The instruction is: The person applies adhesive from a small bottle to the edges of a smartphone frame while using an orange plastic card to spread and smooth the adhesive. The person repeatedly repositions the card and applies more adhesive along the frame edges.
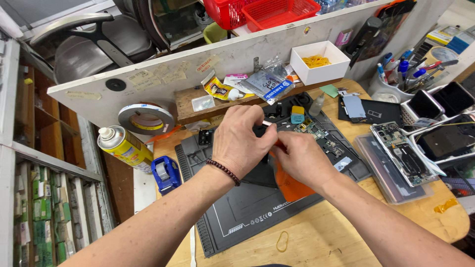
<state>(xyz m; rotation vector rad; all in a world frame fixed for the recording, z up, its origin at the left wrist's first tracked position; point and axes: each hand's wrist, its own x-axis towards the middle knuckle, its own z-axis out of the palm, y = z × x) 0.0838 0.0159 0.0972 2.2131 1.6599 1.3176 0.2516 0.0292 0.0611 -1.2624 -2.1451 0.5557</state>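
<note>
Both bare forearms reach forward and converge at the centre. The left hand (241, 141), a dark beaded bracelet at its wrist, is turned knuckles-up with thumb and forefinger pinched together. The right hand (300, 157) curls just beside it, fingertips touching the left.

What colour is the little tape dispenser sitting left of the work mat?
The tape dispenser is blue, with a pale roll inside; the head view shows it beside the yellow spray can.

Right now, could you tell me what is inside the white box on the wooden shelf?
The white box holds a small heap of yellow rubber bands. Its front wall hides the bottom near side, so anything lying there cannot be seen.
</note>
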